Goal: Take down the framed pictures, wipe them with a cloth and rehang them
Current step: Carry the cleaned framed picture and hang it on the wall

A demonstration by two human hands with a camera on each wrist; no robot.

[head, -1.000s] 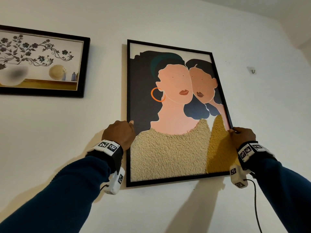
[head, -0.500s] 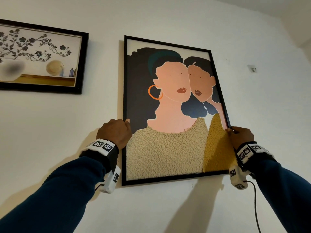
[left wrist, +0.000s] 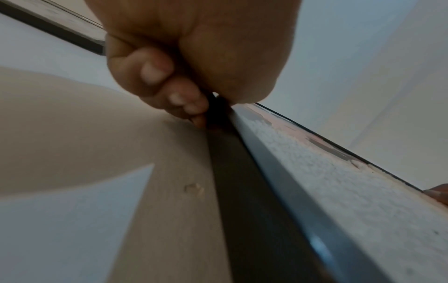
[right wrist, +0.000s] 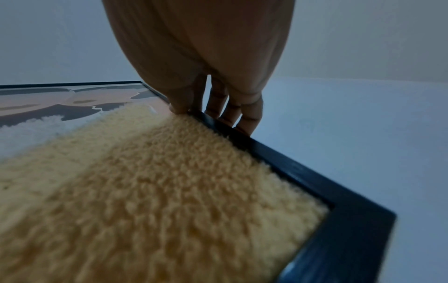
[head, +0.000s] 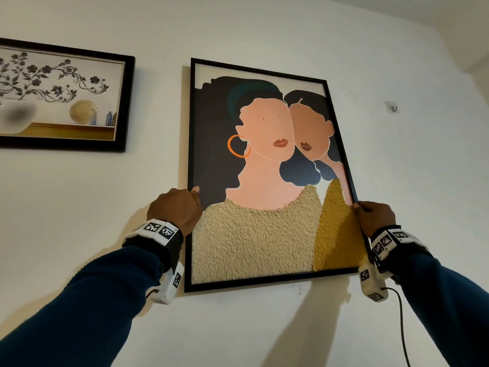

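Note:
A tall black-framed picture of two women (head: 267, 168) with a fuzzy beige and yellow lower half is against the white wall. My left hand (head: 180, 207) grips its left edge about halfway up; in the left wrist view the fingers (left wrist: 174, 95) curl behind the frame (left wrist: 254, 191) and the thumb lies on the front. My right hand (head: 370, 215) grips the right edge at the same height; in the right wrist view the thumb (right wrist: 179, 103) presses the front by the yellow fleece (right wrist: 157, 181) and the fingers (right wrist: 232, 113) wrap behind the frame.
A second, wide black-framed picture with flowers and a vase (head: 60, 99) hangs at the upper left. A small wall hook (head: 393, 107) sits on the bare wall to the right. A cable (head: 402, 327) dangles from my right wrist.
The picture has shifted slightly left and up across the view with both hands on its sides. The grips look unchanged.

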